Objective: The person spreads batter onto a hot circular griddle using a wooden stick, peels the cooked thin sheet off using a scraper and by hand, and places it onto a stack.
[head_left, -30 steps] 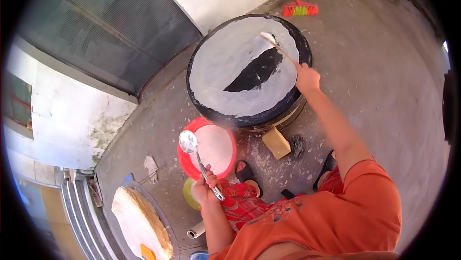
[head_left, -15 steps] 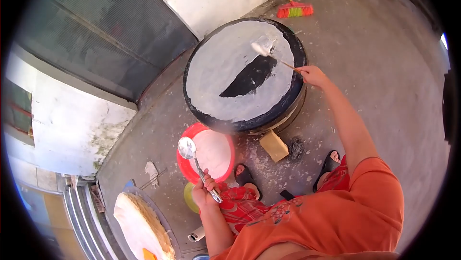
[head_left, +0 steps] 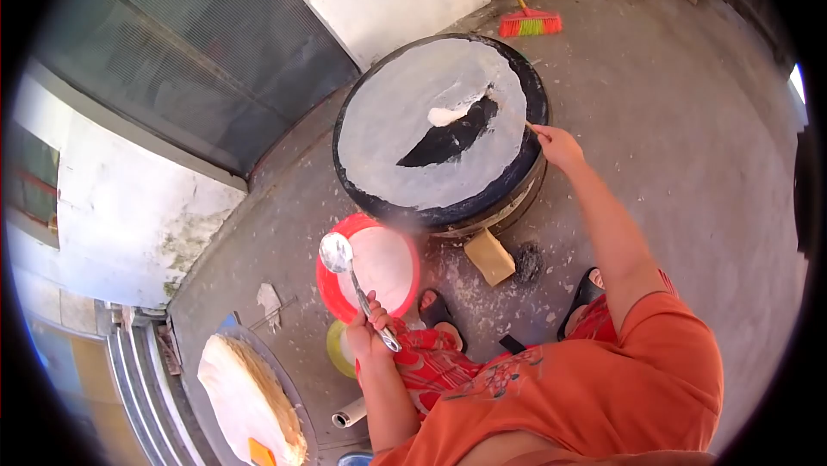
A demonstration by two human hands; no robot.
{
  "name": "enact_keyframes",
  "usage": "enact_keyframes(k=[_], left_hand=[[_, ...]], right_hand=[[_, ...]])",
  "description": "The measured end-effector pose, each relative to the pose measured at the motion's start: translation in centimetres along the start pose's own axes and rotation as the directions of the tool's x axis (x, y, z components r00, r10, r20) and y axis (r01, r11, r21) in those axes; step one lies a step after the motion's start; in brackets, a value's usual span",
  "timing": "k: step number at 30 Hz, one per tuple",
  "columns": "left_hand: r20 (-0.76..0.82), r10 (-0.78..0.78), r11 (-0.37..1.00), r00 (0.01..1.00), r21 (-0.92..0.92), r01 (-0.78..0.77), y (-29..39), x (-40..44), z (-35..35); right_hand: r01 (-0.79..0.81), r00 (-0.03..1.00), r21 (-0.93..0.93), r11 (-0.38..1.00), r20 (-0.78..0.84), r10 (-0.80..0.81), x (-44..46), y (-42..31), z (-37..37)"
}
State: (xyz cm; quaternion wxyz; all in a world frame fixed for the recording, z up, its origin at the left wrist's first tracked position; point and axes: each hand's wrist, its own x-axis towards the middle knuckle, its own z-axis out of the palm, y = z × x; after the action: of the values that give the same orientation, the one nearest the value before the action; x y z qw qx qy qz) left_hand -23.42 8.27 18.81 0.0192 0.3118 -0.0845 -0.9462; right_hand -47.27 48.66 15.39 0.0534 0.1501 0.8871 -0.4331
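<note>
A large round black griddle (head_left: 534,91) carries a thin pale layer of batter (head_left: 379,139). A dark bare patch (head_left: 444,143) shows in that layer, and a thick white lump of batter (head_left: 448,114) lies along its upper edge. At the griddle's right rim, my right hand (head_left: 560,148) is closed round the thin wooden handle of a spreader (head_left: 531,127); its far end is too blurred to make out. My left hand (head_left: 369,337) grips a metal ladle (head_left: 336,252) smeared with white batter, its bowl raised over the red basin (head_left: 332,289) of white batter.
A stack of thin pale flatbreads (head_left: 237,393) sits on a round board at lower left, with an orange item (head_left: 261,452) on it. A yellow block (head_left: 489,257) and a dark scrubber (head_left: 528,261) lie by the griddle's base. A broom (head_left: 530,23) stands behind.
My right hand has moved slightly with the spreader. The white lump has shifted left and down along the bare patch, which is now smaller. My left hand still holds the ladle nearly in place.
</note>
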Motion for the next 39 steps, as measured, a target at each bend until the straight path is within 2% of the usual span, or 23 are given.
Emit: enact_keyframes(k=[3, 4, 5, 7, 8, 11, 13, 14, 15, 17, 18, 20, 21, 23, 25, 27, 28, 29, 31, 34, 37, 38, 39], left_hand=[[-0.024, 0.026, 0.999, 0.999, 0.035, -0.025, -0.2, -0.3, 0.3], [-0.026, 0.028, 0.999, 0.999, 0.033, -0.027, -0.1, -0.3, 0.3], [-0.023, 0.016, 1.000, 1.000, 0.017, -0.016, -0.1, -0.3, 0.2], [-0.019, 0.007, 1.000, 1.000, -0.004, -0.007, 0.0, -0.5, 0.2], [-0.008, 0.000, 1.000, 1.000, -0.005, 0.000, 0.1, -0.7, 0.2], [-0.001, 0.005, 1.000, 1.000, -0.006, -0.005, 0.1, -0.9, 0.0], [-0.017, 0.001, 1.000, 1.000, 0.027, -0.001, 0.1, -1.0, 0.2], [-0.019, 0.004, 1.000, 1.000, 0.024, -0.004, 0.1, -1.0, 0.3], [-0.027, 0.003, 1.000, 1.000, 0.020, -0.002, 0.1, -0.9, 0.3], [-0.043, 0.001, 1.000, 0.999, 0.015, -0.001, 0.1, -1.0, 0.2], [-0.040, -0.011, 1.000, 0.999, 0.003, 0.011, 0.1, -0.8, 0.1], [-0.036, -0.027, 1.000, 0.999, -0.011, 0.027, 0.3, -0.9, 0.2], [-0.036, -0.028, 1.000, 0.999, -0.016, 0.027, 0.3, -1.1, 0.1], [-0.032, -0.035, 0.999, 0.999, -0.021, 0.035, 0.4, -1.2, -0.1], [-0.028, -0.027, 1.000, 0.999, -0.012, 0.027, 0.6, -1.4, -0.3], [-0.024, -0.020, 1.000, 1.000, 0.000, 0.020, 0.6, -1.3, -0.6], [-0.028, -0.010, 1.000, 1.000, 0.009, 0.011, 0.6, -1.2, -0.8], [-0.031, -0.001, 1.000, 1.000, 0.020, 0.001, 0.7, -1.1, -0.8], [-0.032, -0.012, 1.000, 0.999, 0.014, 0.012, 0.6, -1.1, -0.6], [-0.033, -0.027, 1.000, 0.999, 0.012, 0.027, 0.5, -1.4, -0.4], [-0.029, -0.037, 0.999, 0.999, 0.012, 0.037, 0.5, -1.6, -0.7], [-0.022, -0.038, 0.999, 0.999, 0.005, 0.039, 0.5, -1.6, -0.7], [-0.018, -0.041, 0.999, 0.999, 0.002, 0.041, 0.4, -1.5, -0.7]], right_hand=[[0.111, 0.993, -0.037, 0.993, -0.029, -0.112, 0.5, 2.0, 6.2], [0.241, 0.971, -0.037, 0.970, 0.014, -0.241, -0.2, 1.2, 7.8], [0.342, 0.939, -0.080, 0.936, -0.017, -0.344, -1.0, 0.5, 8.9], [0.301, 0.950, -0.146, 0.942, 0.128, -0.283, -3.9, -3.1, 6.3], [0.305, 0.949, -0.148, 0.941, 0.131, -0.287, -4.5, -3.5, 5.1], [0.272, 0.959, -0.139, 0.952, 0.119, -0.257, -3.9, -1.1, 3.5], [0.204, 0.975, 0.044, 0.978, -0.102, -0.199, -1.9, 2.5, 6.5], [0.221, 0.975, 0.067, 0.973, -0.024, -0.220, -2.8, 1.8, 7.6], [0.322, 0.945, 0.032, 0.946, 0.041, -0.323, -2.5, 1.7, 9.3], [0.409, 0.909, -0.024, 0.912, 0.103, -0.404, -3.8, -0.5, 10.9], [0.407, 0.909, -0.023, 0.913, 0.105, -0.403, -4.8, -1.8, 10.8], [0.353, 0.925, -0.247, 0.902, 0.237, -0.297, -7.3, -4.8, 8.6], [0.355, 0.924, -0.250, 0.901, 0.239, -0.298, -7.9, -5.5, 7.1], [0.365, 0.920, -0.394, 0.843, 0.289, -0.264, -8.7, -6.6, 3.9], [0.386, 0.922, -0.467, 0.796, 0.227, -0.314, -9.8, -6.8, 2.9], [0.435, 0.825, -0.521, 0.735, -0.098, -0.557, -11.4, -5.6, 4.4], [0.457, 0.804, -0.541, 0.706, -0.089, -0.588, -11.7, -4.7, 6.5], [0.538, 0.729, -0.551, 0.638, -0.075, -0.680, -12.6, -4.5, 8.5], [0.602, 0.693, -0.630, 0.491, 0.108, -0.712, -14.3, -4.2, 12.0], [0.540, 0.698, -0.678, 0.499, 0.029, -0.715, -13.6, -2.3, 13.7], [0.419, 0.794, -0.681, 0.600, -0.046, -0.606, -11.8, -1.4, 10.3], [0.416, 0.794, -0.685, 0.598, -0.046, -0.606, -12.1, -1.5, 9.8], [0.409, 0.810, -0.578, 0.706, -0.126, -0.572, -12.5, -1.6, 9.5]])
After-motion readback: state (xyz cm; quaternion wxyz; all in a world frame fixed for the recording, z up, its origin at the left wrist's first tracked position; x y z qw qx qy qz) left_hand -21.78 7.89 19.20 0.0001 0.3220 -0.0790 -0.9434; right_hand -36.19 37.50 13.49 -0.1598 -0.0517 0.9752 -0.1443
